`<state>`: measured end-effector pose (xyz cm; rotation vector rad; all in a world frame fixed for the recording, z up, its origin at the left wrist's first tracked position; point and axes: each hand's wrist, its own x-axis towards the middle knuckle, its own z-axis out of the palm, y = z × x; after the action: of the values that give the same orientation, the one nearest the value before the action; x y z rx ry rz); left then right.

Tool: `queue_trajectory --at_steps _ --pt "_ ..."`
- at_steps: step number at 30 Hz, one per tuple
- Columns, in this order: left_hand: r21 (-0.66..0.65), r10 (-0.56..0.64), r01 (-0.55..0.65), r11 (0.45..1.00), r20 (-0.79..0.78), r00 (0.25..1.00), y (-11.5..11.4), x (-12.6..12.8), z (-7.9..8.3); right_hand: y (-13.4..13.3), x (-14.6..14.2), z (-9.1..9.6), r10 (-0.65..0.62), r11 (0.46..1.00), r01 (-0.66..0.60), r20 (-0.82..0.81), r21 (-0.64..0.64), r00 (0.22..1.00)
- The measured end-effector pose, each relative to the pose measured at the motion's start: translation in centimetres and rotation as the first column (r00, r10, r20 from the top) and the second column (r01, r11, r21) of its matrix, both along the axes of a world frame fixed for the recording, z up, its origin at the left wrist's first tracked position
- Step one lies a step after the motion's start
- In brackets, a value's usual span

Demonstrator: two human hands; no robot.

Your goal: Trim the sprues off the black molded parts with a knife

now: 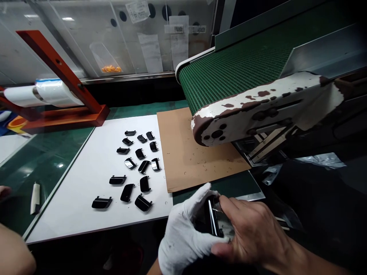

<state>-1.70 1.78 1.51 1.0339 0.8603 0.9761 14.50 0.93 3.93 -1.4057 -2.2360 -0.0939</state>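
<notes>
My left hand point(183, 233), in a white glove, is closed around a glossy black plastic part point(212, 218) at the near edge of the bench. My bare right hand point(252, 233) grips the same part from the right, fingers curled over its top edge and thumb beneath. Several similar small black parts point(137, 164) lie scattered on a white sheet point(86, 191) to the left of my hands.
A brown cardboard sheet point(195, 156) lies under the end of a green conveyor belt point(229, 72) with a chipped white frame point(266, 110). An orange stand point(63, 91) holds a film roll point(48, 93) at back left. Another person's hand point(4, 191) shows at the left edge beside a small white tool point(34, 196).
</notes>
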Motion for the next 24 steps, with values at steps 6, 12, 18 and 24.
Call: queue_trajectory --at_steps 6,12,18,24 --pt "-0.014 0.009 -0.009 1.000 -0.004 1.000 0.04 0.14 0.08 -0.10 0.24 -0.50 -0.001 1.000 0.001 0.017 0.009 1.000" --pt "-0.057 0.020 -0.019 0.998 0.027 0.999 0.06 0.28 -0.33 -0.18 0.38 -0.77 0.016 1.000 -0.016 0.013 0.003 1.000" --pt "-0.074 0.042 -0.039 0.996 0.040 0.998 0.06 0.41 -0.17 -0.04 0.31 -0.71 0.022 0.999 -0.023 0.038 0.034 0.999" --pt "-0.060 0.029 -0.024 0.998 0.077 0.997 0.03 0.30 -0.60 -0.02 0.54 -0.66 0.062 0.997 -0.063 0.053 0.034 0.997"
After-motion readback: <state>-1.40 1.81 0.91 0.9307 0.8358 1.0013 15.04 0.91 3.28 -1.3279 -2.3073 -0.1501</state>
